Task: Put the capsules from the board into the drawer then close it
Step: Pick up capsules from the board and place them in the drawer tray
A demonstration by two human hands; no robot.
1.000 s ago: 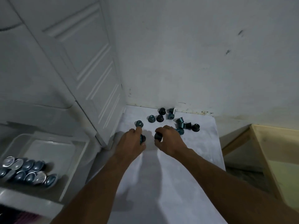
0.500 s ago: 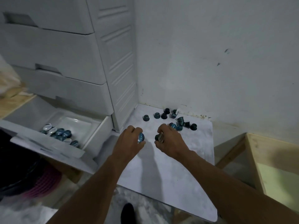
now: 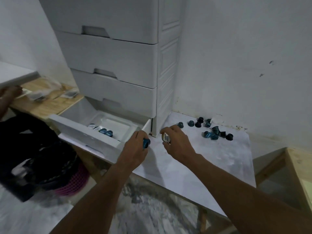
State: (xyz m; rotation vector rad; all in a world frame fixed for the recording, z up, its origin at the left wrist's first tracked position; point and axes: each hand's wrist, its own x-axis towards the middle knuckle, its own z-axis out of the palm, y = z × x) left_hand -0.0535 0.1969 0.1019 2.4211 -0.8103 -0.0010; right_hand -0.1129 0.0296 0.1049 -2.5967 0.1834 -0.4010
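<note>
Both hands have swung left from mid-board toward the drawer, and the view has turned with them. The left hand (image 3: 135,147) curls round one blue capsule (image 3: 146,143) just over the near right corner of the open white plastic drawer (image 3: 81,132). Beside it, the right hand (image 3: 179,143) pinches one silver-foiled capsule (image 3: 166,137) above the pale marbled board (image 3: 202,159). The step in hand looks like the carry. Next, each hand must reach past the drawer's edge and let go over its floor. Four or five stored capsules (image 3: 103,130) show inside. Farther back on the board lie about twelve loose dark-blue capsules (image 3: 215,130), so closing seems far off. The white chest (image 3: 114,54) shows three shut drawers above.
</note>
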